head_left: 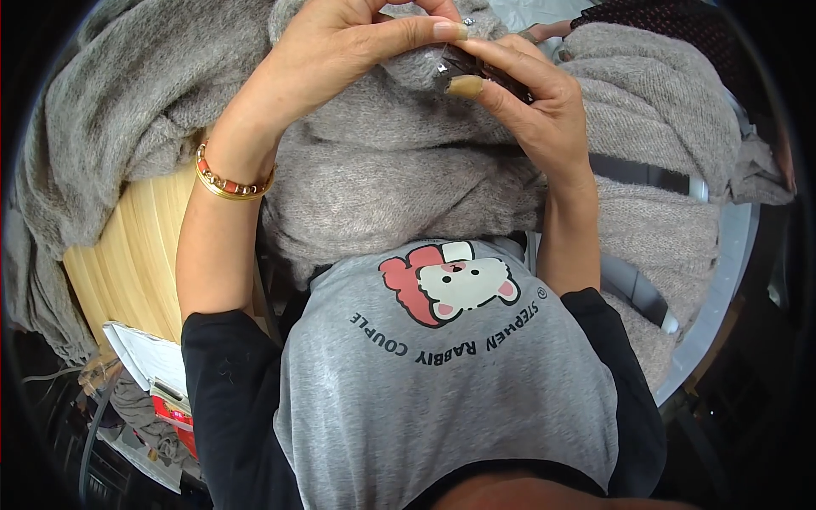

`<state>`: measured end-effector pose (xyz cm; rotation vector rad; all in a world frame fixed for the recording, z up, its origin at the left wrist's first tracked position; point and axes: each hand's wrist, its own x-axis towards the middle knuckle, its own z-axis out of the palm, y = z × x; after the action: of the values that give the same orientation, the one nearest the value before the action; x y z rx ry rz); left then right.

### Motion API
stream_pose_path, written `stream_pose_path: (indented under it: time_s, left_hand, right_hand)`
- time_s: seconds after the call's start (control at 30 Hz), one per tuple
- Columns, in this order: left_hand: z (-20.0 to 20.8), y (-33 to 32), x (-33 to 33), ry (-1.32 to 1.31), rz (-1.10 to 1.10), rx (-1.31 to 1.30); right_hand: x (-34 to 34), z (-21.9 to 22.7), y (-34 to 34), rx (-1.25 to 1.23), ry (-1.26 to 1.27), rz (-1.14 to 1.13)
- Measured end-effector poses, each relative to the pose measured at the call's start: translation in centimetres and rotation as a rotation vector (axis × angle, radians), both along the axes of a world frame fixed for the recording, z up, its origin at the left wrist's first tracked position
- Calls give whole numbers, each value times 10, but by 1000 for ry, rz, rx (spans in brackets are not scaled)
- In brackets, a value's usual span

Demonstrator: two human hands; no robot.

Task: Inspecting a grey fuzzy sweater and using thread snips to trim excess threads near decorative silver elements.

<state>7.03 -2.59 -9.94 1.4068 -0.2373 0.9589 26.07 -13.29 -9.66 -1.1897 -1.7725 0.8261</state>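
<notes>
My two hands meet at the top edge of the view, over a heap of grey knitted fabric (pixel 365 187) on my lap. My left hand (pixel 340 51) has its thumb and fingers closed in a pinch; what they hold is too small or hidden to tell. My right hand (pixel 535 102) curls around a dark object with small shiny bits (pixel 501 78), mostly covered by the fingers. One tiny shiny piece (pixel 442 66) shows near the yellowish-brown right thumb tip. Another small glinting piece (pixel 468 21) is beside the left fingertips.
More grey knit (pixel 153 110) drapes over a light wooden surface (pixel 140 246) at the left. White papers (pixel 140 353) and a red packet (pixel 172 412) lie below it. At the right, further knitwear lies in a pale plastic tub (pixel 731 280), crossed by a dark strap (pixel 637 172).
</notes>
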Motion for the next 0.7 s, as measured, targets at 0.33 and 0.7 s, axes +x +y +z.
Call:
stream_pose_path:
  time_s: [0.33,0.7]
  left_hand:
    - [37,-18,-15,712,194,-292]
    - [18,-10,-21,648,387,17]
  right_hand:
    - [-4,-9,4,87,75,10]
    - [-9,5,-4,-98,-2,-80]
